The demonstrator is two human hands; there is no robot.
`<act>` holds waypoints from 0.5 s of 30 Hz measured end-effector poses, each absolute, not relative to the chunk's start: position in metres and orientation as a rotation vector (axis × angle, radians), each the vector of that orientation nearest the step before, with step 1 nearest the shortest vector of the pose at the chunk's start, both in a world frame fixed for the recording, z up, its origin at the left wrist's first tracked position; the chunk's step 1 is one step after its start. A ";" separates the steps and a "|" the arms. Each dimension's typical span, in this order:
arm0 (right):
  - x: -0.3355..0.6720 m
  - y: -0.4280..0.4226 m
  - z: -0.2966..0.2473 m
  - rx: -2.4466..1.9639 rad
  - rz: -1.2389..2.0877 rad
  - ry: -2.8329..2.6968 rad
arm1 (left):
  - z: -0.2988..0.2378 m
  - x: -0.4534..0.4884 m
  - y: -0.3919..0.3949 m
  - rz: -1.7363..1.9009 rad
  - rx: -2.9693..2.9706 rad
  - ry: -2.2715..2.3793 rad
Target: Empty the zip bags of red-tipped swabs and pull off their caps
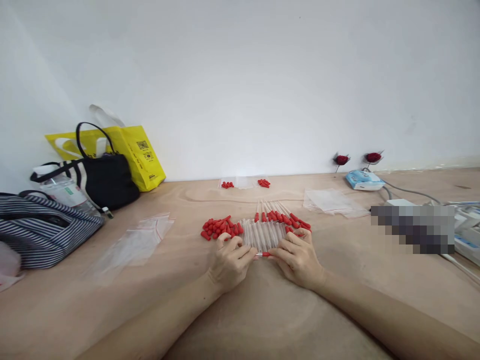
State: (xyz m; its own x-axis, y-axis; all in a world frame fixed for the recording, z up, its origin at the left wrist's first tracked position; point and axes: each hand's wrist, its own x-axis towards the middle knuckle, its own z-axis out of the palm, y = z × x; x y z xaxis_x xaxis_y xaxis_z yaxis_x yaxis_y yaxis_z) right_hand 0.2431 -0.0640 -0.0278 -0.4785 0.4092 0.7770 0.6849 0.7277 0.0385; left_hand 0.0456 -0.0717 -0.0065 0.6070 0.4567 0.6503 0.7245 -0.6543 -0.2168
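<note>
My left hand (232, 261) pinches a clear glass dropper tube (259, 254) low over the table. At the tube's right end is a red rubber bulb (266, 254), gripped between the fingers of my right hand (300, 260). Tube and bulb meet end to end; how far one sits inside the other I cannot tell. Just beyond my hands lies a row of bare glass tubes (264, 235). Loose red bulbs (217, 227) are heaped to its left. Behind and right of the row lie several droppers with red bulbs fitted (279, 216), their thin tips pointing away.
Small bags of red bulbs (264, 183) lie near the wall. Clear zip bags (138, 242) are on the left, more plastic bags (332, 201) at right. A striped bag (52, 230), black handbag (108, 180) and yellow bag (144, 160) stand left; a tissue pack (364, 180) sits right.
</note>
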 end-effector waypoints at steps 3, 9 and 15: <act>0.244 -0.065 -0.028 -0.784 -0.423 -2.148 | -0.006 0.046 -0.073 -0.780 -2.365 -0.922; 0.253 -0.065 -0.030 -0.765 -0.430 -2.152 | -0.005 0.039 -0.074 -0.786 -2.365 -0.919; 0.270 -0.059 -0.022 -0.929 -0.348 -2.037 | -0.009 0.028 -0.067 -0.893 -2.374 -1.075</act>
